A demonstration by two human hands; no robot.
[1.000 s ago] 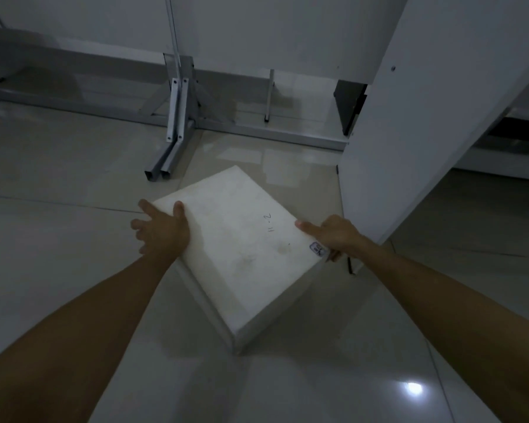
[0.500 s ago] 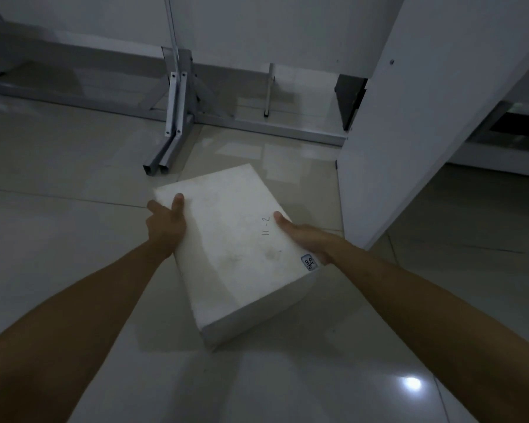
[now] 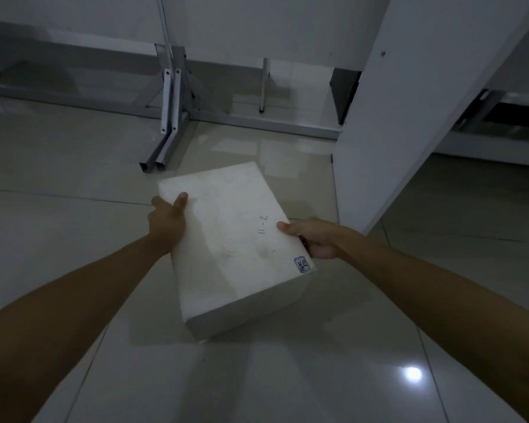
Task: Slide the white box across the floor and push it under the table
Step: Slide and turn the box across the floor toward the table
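The white box (image 3: pixel 232 239) lies on the tiled floor in the middle of the view, its long axis pointing away from me and slightly left. It has handwriting on top and a small label at its near right corner. My left hand (image 3: pixel 165 221) grips its left long side, thumb on top. Across from it, my right hand (image 3: pixel 315 239) grips the right long side. The table (image 3: pixel 257 16) is a white panel at the back, with metal legs (image 3: pixel 170 117) and a floor rail beneath it.
A tall white panel (image 3: pixel 409 117) stands on the floor just right of the box. A thin metal post (image 3: pixel 264 83) rises behind the rail. Glossy floor tiles (image 3: pixel 58 163) stretch to the left, and a light glare (image 3: pixel 413 374) shows near me.
The box has turned clockwise, so its long axis now points toward the table. Both hands stayed on its sides and turned with it.
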